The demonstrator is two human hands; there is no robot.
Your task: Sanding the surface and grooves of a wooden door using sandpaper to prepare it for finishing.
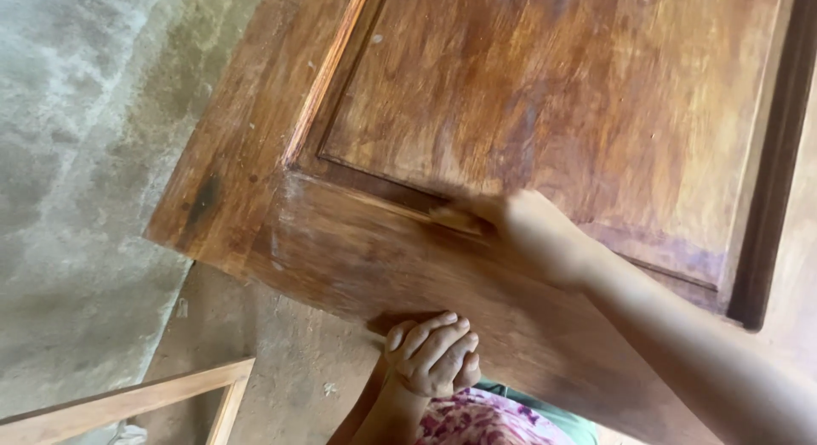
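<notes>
Curled fingers of the left hand clamp the lower edge of a brown wooden door, wrist bent upward beneath it. Further right, the right hand presses a small blurred pad against the panel's groove, arm stretched from the lower right. Pale wooden frame lies lower left on the concrete floor.

left hand curled in a grip, right hand pressed flat.
</notes>
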